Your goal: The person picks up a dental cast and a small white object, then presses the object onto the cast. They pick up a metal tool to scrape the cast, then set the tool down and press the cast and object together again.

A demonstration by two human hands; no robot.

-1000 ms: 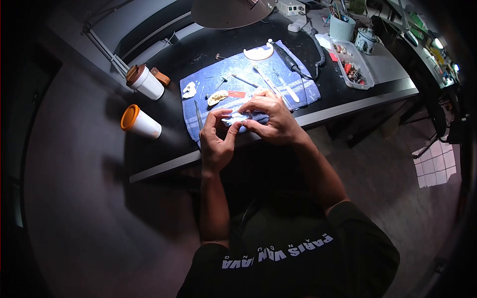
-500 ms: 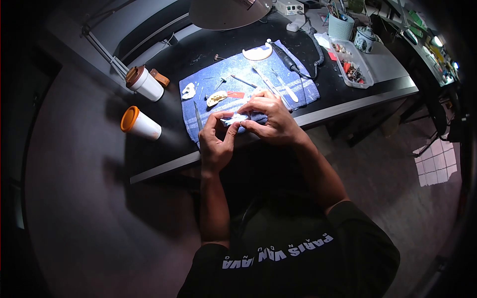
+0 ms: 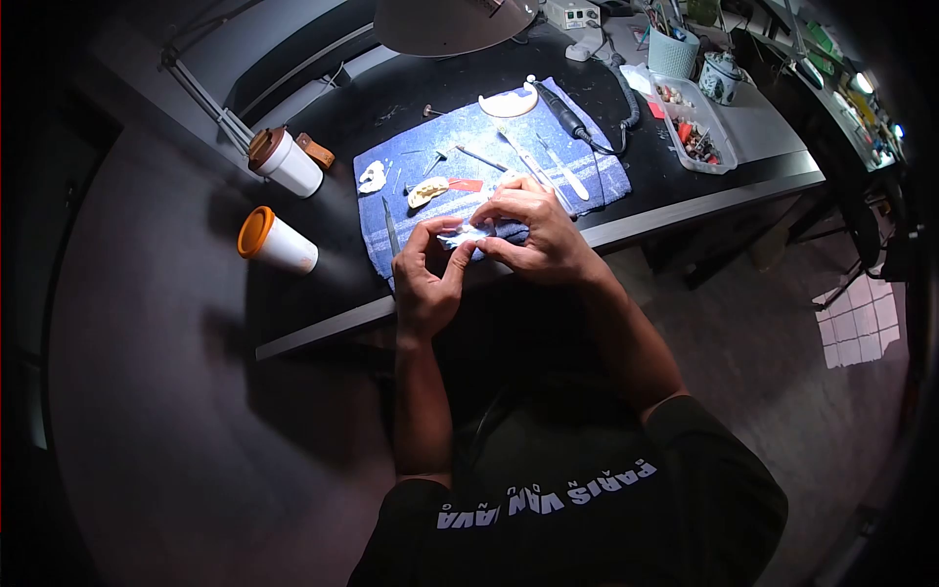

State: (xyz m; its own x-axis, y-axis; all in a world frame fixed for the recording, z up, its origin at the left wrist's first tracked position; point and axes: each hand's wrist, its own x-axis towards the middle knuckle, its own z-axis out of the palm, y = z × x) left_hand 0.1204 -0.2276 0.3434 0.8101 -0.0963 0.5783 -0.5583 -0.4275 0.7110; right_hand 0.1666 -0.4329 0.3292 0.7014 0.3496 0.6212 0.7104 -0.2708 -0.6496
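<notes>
Between the fingertips of both hands is a small, brightly lit white piece (image 3: 462,236); glare and fingers hide its exact shape. My left hand (image 3: 428,281) pinches its left side with thumb and fingers. From the right, my right hand (image 3: 535,235) closes on it with bent fingers. Both hands are over the near edge of a blue towel (image 3: 460,137). Just beyond them lie a yellowish dental cast (image 3: 427,193) and a red strip (image 3: 466,185). To the left are a white moulded piece (image 3: 373,177) and a slim dark tool (image 3: 391,230).
Slender hand tools (image 3: 567,168) and a dark handpiece (image 3: 565,115) with a coiled cord lie on the towel. Two lidded cups (image 3: 279,242) stand left. A plastic box of small bits (image 3: 696,132) sits right. A lamp shade (image 3: 450,27) hangs above the table.
Both hands keep nearly the same place and grip. The white piece looks slightly turned between the fingertips, and the view has shifted very little.
</notes>
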